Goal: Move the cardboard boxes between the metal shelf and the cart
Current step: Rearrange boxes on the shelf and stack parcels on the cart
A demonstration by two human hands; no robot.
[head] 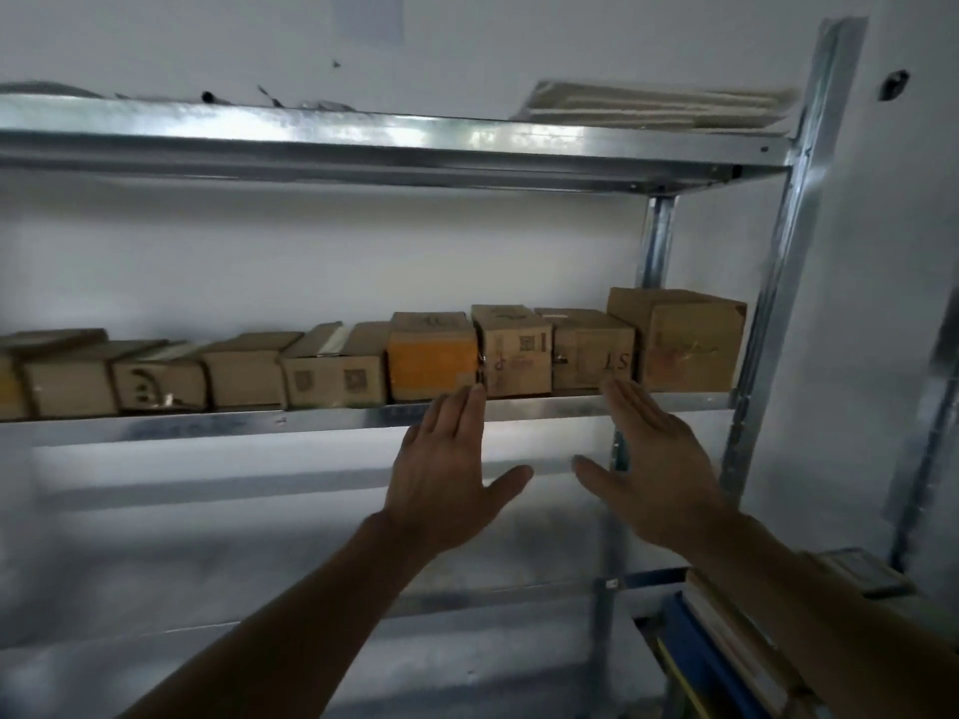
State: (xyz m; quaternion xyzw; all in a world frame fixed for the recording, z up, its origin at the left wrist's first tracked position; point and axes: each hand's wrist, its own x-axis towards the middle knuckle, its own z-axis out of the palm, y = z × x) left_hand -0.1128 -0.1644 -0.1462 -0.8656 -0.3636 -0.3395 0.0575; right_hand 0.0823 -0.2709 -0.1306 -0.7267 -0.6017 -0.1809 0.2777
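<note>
Cardboard boxes (pixel 514 352): packed row on metal shelf (pixel 363 418), at 12 o'clock of left hand (pixel 446 474) and right hand (pixel 661 459). Fingers straight, pressed together, thumbs splayed, holding nothing. Risk: pulling one box may drag tight neighbours off the ledge.

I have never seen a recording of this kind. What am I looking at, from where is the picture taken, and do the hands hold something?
There is no machine here: a person works with bare hands. The one picture comes from a wide-angle camera worn on the head, so you see two forearms reaching away from you. The left hand and the right hand are both open, fingers straight, and hold nothing. They reach up to the front edge of a metal shelf. On it stands a row of cardboard boxes. The hands are raised before the small brown box just right of the orange-fronted box. At the bottom right something blue shows, perhaps the cart; too little is visible to tell.
</note>
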